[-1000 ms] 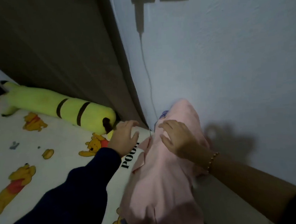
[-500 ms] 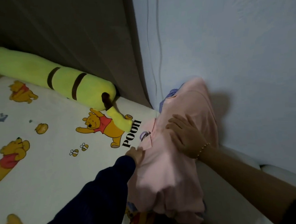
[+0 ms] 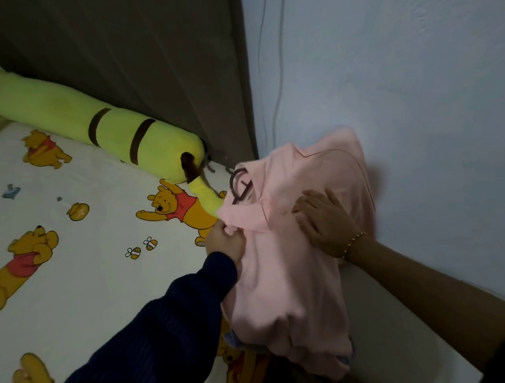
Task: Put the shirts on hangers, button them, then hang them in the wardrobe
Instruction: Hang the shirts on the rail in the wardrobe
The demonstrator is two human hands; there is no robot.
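A pale blue wall (image 3: 415, 60) and a dark panel (image 3: 145, 49) are met by a bed sheet (image 3: 87, 277) printed with cartoon bears and bees. A long yellow-green plush (image 3: 70, 120) is laid well beyond the left hand (image 3: 225, 241). The pink shirt (image 3: 287, 278) is spread against the wall. Its collar edge is pinched by the left hand, while the right hand (image 3: 325, 222) is pressed flat on it, fingers straight. A dark hanger hook (image 3: 238, 183) is seen at the collar, just beyond the left hand.

hanger (image 3: 242, 194) under shirt (image 3: 281, 279) (hook shows), plush (image 3: 60, 115) cropped
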